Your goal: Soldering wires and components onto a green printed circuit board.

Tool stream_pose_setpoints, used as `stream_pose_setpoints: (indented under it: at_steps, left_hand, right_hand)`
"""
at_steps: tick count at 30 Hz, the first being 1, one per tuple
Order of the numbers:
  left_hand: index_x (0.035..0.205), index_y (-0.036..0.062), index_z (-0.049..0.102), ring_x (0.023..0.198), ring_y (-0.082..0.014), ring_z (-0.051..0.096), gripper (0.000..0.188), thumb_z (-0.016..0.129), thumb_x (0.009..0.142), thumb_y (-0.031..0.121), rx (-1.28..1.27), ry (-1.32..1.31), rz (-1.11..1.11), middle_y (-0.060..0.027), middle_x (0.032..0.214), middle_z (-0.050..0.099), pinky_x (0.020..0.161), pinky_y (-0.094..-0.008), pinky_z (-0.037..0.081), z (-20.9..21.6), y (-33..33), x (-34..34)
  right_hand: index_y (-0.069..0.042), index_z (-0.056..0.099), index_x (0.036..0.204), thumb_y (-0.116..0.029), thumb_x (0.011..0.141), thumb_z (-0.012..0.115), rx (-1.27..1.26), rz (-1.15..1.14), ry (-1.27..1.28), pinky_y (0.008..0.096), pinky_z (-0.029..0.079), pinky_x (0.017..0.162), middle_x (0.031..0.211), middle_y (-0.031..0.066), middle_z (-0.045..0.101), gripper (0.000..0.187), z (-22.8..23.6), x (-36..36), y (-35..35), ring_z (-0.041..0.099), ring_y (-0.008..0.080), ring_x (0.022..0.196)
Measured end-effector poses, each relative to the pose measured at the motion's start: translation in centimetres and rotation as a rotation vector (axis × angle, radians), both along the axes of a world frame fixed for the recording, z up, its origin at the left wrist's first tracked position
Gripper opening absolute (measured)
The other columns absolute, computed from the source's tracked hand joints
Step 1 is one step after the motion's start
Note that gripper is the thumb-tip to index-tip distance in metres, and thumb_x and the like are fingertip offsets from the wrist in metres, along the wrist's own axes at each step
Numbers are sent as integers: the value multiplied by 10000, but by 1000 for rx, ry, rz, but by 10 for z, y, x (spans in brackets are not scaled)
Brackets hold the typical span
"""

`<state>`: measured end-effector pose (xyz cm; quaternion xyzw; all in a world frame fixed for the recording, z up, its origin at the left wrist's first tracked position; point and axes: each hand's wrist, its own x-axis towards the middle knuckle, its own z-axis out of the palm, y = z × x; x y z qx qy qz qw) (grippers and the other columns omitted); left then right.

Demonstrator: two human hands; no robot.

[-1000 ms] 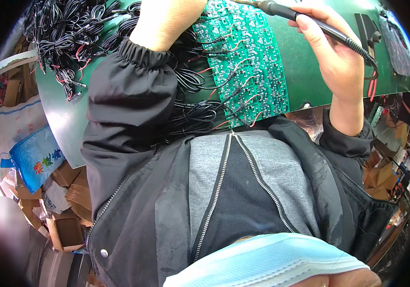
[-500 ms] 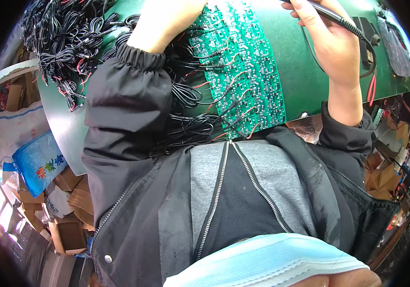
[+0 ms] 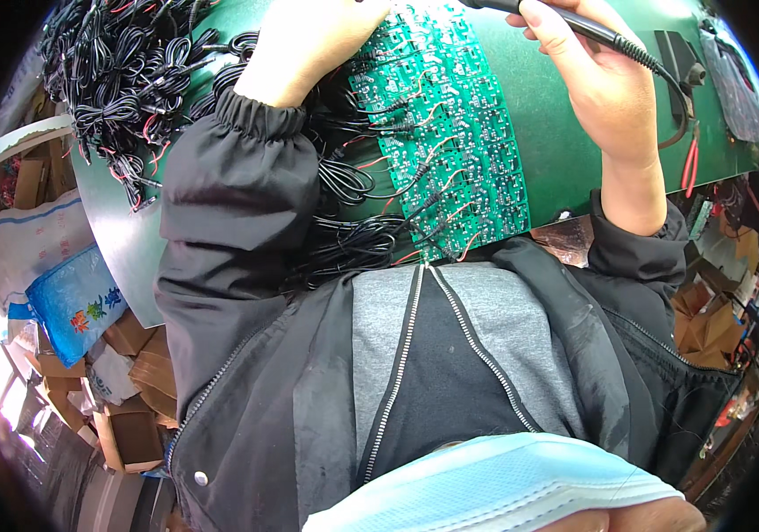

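My right hand (image 3: 605, 84) grips the black handle of a soldering iron (image 3: 587, 27), whose front end reaches left over the top part of a green circuit board panel (image 3: 459, 160). The iron's tip is hard to make out at the top edge. My left hand (image 3: 313, 40) is at the panel's upper left, its fingers bent together and partly cut off by the frame; what they hold is hidden. Black cables (image 3: 353, 239) in tied coils lie along the panel's left side, and their thin red and black wire ends rest on the boards.
A large heap of coiled black cables (image 3: 131, 71) covers the green table (image 3: 565, 115) at the far left. On the right are a black stand (image 3: 681, 66), red-handled pliers (image 3: 690, 164) and a clear plastic bag (image 3: 734, 84). Cardboard boxes (image 3: 131, 434) and sacks lie below on the left.
My right hand has moved left with the soldering iron, bringing its front end over the circuit boards. My left hand has shifted slightly down and to the right.
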<state>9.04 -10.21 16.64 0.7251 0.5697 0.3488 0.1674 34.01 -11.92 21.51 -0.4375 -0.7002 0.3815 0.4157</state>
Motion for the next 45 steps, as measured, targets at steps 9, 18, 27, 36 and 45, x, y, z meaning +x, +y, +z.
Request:
stream_pose_setpoints:
  at_steps: [9, 18, 27, 36, 45]
  left_hand:
    - [978, 7, 645, 770, -349, 651, 220, 720, 901, 198, 17, 21, 15, -186, 829, 660, 706, -412, 519, -1, -2, 1]
    - [955, 9, 629, 755, -356, 637, 185, 701, 897, 169, 64, 18, 9, -187, 810, 641, 700, -420, 513, -5, -2, 0]
    - [972, 8, 635, 766, -354, 646, 199, 702, 897, 180, 19, 49, 30, -188, 829, 652, 704, -417, 517, -3, -4, -1]
    - [934, 17, 630, 761, -322, 645, 243, 726, 906, 239, -45, 28, 16, -167, 813, 647, 705, -406, 512, 3, -3, 3]
    - [933, 18, 627, 738, -327, 630, 253, 729, 912, 249, 51, 27, 5, -167, 802, 638, 690, -399, 506, -7, -1, -1]
  right_hand:
    - [53, 712, 1101, -36, 964, 698, -131, -2, -39, 241, 522, 769, 923, 61, 739, 164, 17, -10, -4, 668, 103, 846]
    - [57, 702, 1090, -26, 960, 698, -93, 7, 67, 251, 534, 775, 928, 75, 739, 155, 1, -10, 0, 675, 114, 855]
    - [47, 694, 1086, -22, 968, 676, 27, 97, -159, 239, 503, 737, 911, 55, 718, 138, 29, -16, -2, 643, 106, 826]
    - [48, 700, 1109, -20, 979, 659, 59, 22, 25, 230, 506, 753, 920, 56, 709, 152, 8, 13, -10, 643, 100, 839]
    - [34, 697, 1084, 2, 942, 676, 88, 45, -189, 228, 470, 737, 913, 36, 676, 147, 21, 9, -33, 597, 78, 819]
